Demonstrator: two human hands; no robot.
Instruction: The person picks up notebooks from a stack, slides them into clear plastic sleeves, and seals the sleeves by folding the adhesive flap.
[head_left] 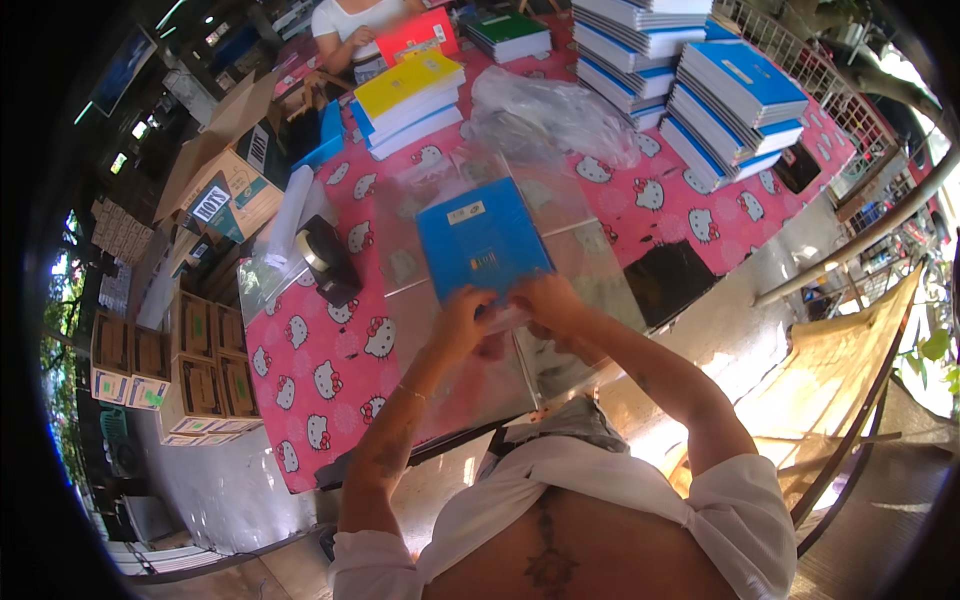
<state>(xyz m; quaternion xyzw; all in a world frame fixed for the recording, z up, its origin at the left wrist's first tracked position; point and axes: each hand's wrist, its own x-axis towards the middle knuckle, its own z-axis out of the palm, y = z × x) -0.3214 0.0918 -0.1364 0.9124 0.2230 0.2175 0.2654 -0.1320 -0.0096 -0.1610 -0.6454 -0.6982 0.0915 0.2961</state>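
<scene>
A blue notebook (484, 240) lies on a clear plastic sheet (580, 255) on the table in front of me. At the notebook's near edge my left hand (466, 318) is closed, fingers bent, on the plastic. Close beside it to the right, my right hand (548, 300) is also closed on the plastic at the same edge. Some of the fingertips are hidden behind the knuckles. A black tape dispenser (332, 272) stands to the left of the sheet.
Tall stacks of blue notebooks (735, 105) stand at the far right. Crumpled plastic (545, 112) lies beyond the sheet, beside a yellow-topped notebook stack (410, 95). Across the pink table (330, 380), another person (365, 30) handles a red notebook (417, 38). Cardboard boxes (200, 370) stand left.
</scene>
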